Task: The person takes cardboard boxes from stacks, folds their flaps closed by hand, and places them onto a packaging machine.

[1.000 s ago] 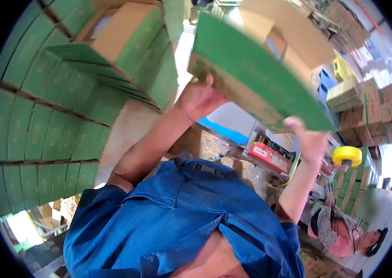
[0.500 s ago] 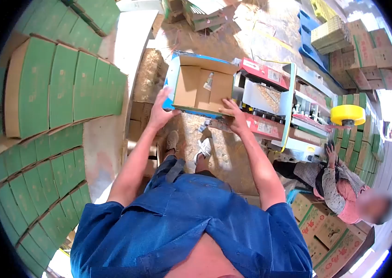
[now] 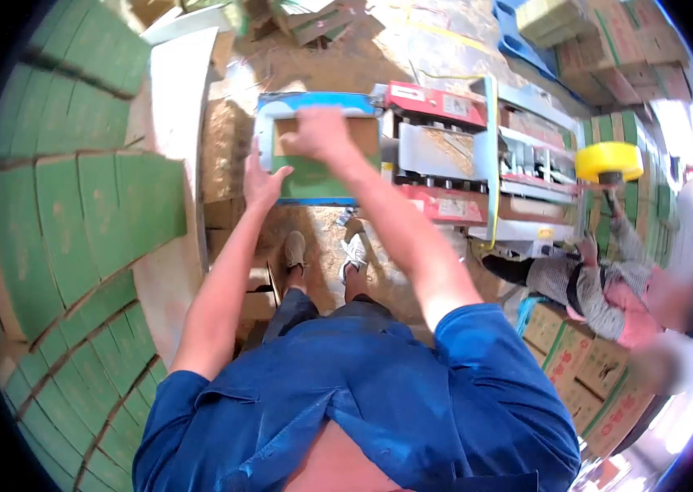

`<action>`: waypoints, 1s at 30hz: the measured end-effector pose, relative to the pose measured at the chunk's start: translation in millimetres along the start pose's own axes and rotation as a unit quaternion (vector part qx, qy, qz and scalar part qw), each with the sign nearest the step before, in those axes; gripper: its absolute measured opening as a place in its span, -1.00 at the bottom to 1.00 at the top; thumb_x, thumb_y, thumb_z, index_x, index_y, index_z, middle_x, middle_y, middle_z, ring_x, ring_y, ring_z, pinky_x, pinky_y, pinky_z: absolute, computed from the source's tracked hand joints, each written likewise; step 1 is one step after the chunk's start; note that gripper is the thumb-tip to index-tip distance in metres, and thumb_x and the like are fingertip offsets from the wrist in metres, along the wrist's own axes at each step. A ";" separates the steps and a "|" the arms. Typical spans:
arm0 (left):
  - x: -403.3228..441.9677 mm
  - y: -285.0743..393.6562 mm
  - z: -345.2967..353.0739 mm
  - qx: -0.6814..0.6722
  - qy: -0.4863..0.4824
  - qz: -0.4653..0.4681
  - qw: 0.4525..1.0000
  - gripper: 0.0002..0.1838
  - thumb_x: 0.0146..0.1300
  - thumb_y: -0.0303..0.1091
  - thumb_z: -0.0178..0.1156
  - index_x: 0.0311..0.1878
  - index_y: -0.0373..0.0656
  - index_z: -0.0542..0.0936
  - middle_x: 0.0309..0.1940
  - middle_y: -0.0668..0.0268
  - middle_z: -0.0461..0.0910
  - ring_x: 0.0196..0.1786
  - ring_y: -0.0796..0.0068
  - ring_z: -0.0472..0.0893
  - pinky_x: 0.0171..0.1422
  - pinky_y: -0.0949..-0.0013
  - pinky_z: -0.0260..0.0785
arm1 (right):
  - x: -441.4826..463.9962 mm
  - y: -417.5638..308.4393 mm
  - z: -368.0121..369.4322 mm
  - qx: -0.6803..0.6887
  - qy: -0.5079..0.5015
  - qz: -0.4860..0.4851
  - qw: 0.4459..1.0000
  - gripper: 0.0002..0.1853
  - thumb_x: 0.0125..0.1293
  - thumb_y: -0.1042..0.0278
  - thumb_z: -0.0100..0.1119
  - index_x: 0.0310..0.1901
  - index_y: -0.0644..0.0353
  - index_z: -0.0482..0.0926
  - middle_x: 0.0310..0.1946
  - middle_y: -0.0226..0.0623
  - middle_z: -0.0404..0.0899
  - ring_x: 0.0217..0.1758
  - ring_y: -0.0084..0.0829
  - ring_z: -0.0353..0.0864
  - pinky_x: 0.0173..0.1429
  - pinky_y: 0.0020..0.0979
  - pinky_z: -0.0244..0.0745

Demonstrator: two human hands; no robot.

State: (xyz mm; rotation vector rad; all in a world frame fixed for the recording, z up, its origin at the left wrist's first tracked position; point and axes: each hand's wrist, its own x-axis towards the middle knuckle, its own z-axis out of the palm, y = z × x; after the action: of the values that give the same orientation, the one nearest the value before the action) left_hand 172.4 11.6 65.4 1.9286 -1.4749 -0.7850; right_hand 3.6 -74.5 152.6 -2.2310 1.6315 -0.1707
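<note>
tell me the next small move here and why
I'd probably press down the top of the box with the right hand, left hand steadying its side: the right is over the top, the left at that side, and brown cardboard shows beyond the green panel, so the top looks partly uncovered.

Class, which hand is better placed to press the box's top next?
Probably the right hand: it is over the top of the box, while the left hand is at its left side.
</note>
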 end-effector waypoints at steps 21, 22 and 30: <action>68.2 28.1 21.0 0.150 -0.141 0.148 0.967 -0.31 0.19 -0.36 0.46 0.40 0.34 0.52 0.03 0.00 0.68 0.01 0.14 0.69 0.14 0.20 0.49 | -105.5 105.6 61.7 -0.058 0.131 -0.042 0.989 -0.42 0.22 0.54 0.12 0.34 0.27 0.43 0.48 -0.05 0.28 0.58 0.01 0.18 0.58 -0.14 0.19; 66.4 29.1 21.8 0.155 -0.148 0.150 0.965 -0.31 0.19 -0.36 0.46 0.40 0.34 0.52 0.03 0.00 0.68 0.01 0.14 0.69 0.14 0.20 0.49 | -108.2 99.4 56.1 -0.040 0.095 -0.026 0.994 -0.35 0.12 0.59 0.19 0.34 0.30 0.43 0.48 0.01 0.27 0.58 0.03 0.18 0.58 -0.12 0.20; 22.4 79.1 100.2 0.081 -0.164 0.170 0.968 -0.39 0.01 -0.26 0.53 0.22 0.24 0.68 -0.24 0.04 0.63 -0.16 0.05 0.64 0.04 0.14 0.49 | -201.2 48.2 24.9 0.036 0.201 0.021 0.979 -0.52 0.17 0.57 0.10 0.19 0.36 0.53 0.36 0.08 0.38 0.49 0.09 0.28 0.48 -0.08 0.31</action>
State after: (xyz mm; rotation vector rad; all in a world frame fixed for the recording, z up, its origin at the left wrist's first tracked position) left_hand 52.6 -37.0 56.2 1.6418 -2.0611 -0.8738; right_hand -96.7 107.4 136.0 -2.2059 1.8336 -0.6991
